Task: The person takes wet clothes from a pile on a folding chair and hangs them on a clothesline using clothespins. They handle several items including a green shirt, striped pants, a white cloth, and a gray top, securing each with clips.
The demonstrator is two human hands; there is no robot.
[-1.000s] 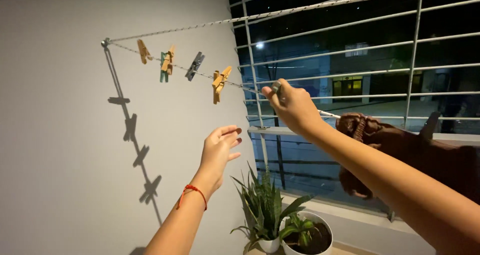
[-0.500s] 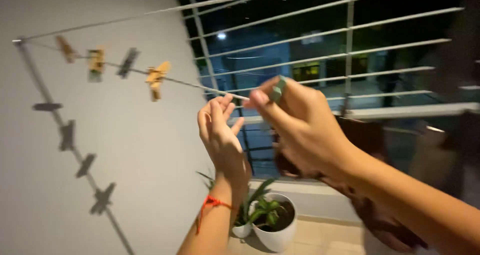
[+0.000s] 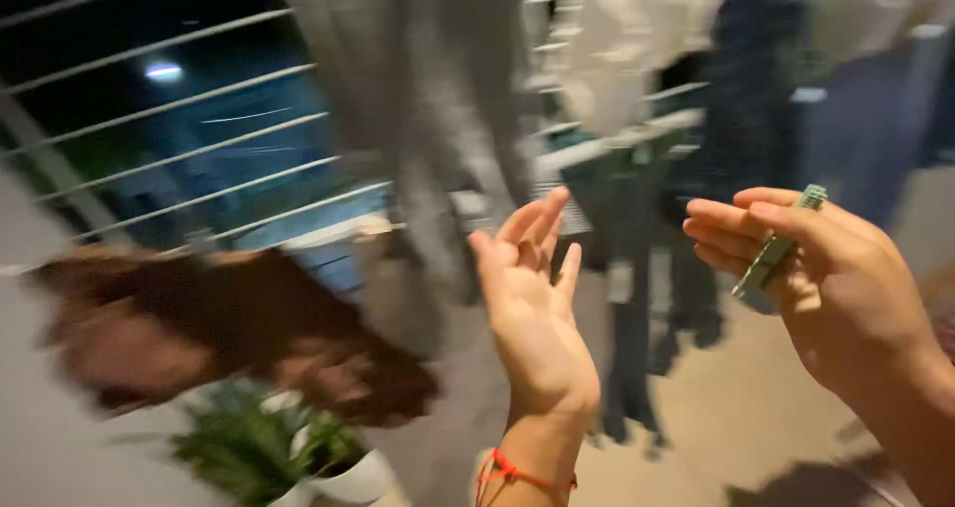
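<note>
Your right hand [image 3: 846,288] has left the line, fingers gripping a green clothespin [image 3: 779,248]; left hand [image 3: 532,303] beside it, open, empty.

Green clothespin [image 3: 779,251] in right hand [image 3: 846,288]

Brown cloth [image 3: 229,328] blurred at nine o'clock, potted plant [image 3: 269,457] at seven, white railing bars [image 3: 179,119] at ten.

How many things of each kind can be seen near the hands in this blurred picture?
Green clothespin, held in the right hand: 1
Brown cloth hanging at the left: 1
Potted plant in a white pot: 1
Red string bracelet on the wrist of the open left hand: 1
Total: 4
</note>
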